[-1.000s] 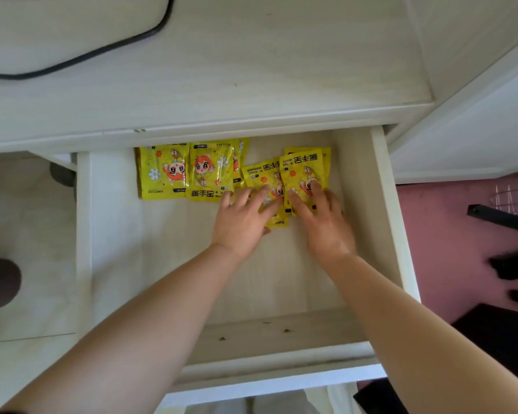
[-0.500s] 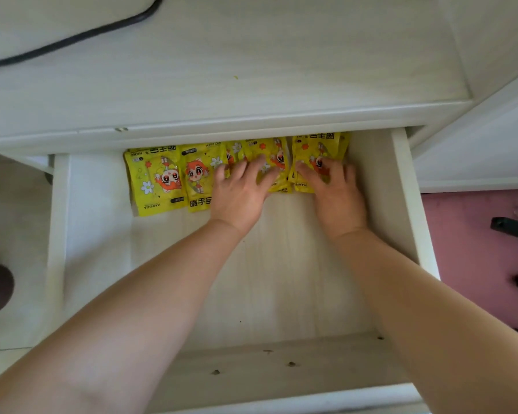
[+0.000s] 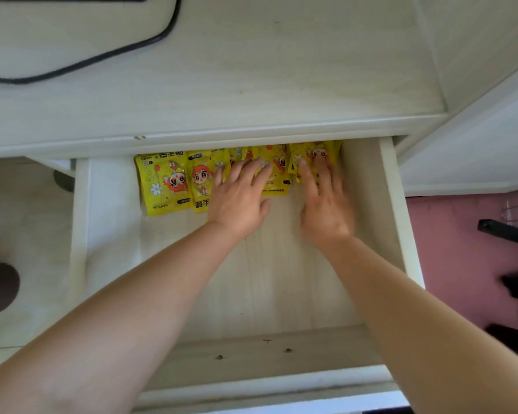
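The left hand (image 3: 239,196) lies flat with fingers spread straight, pressing on the yellow packets (image 3: 174,182) near the middle of the row. The right hand (image 3: 326,204), also flat and open though blurred, presses the packets at the row's right end. The packets line the back edge of the open drawer (image 3: 392,222), partly under the worktop (image 3: 251,85). A black cable (image 3: 108,55) crosses the worktop's far left.

Pale wooden drawer (image 3: 269,279) open in front of me, a row of yellow cartoon packets (image 3: 165,183) lying flat on its bottom along the back, overlapping, far ends tucked under the table (image 3: 251,85)
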